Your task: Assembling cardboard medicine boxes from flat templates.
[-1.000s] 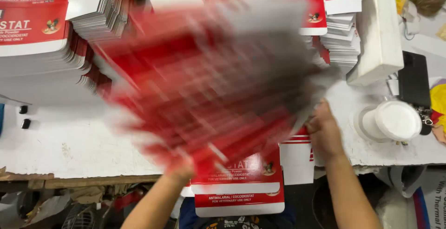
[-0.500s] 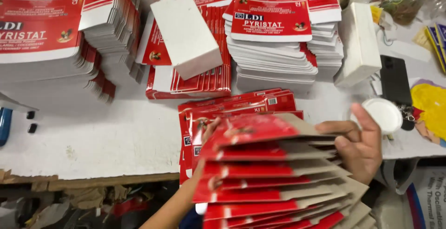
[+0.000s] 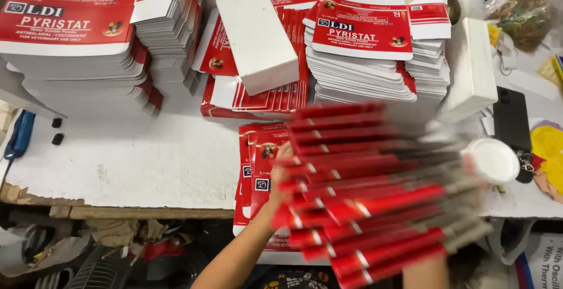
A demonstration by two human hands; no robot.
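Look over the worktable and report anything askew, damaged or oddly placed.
A plain white box lies tilted across the red carton flats, not squared with them. The white table has a chipped, broken front edge at the left. The fanned red carton flats at the left hand are motion-blurred, so their condition is unclear.

Bare left forearm (image 3: 237,254), no sleeve, slim wrist

White box (image 3: 257,39), black phone (image 3: 511,120)
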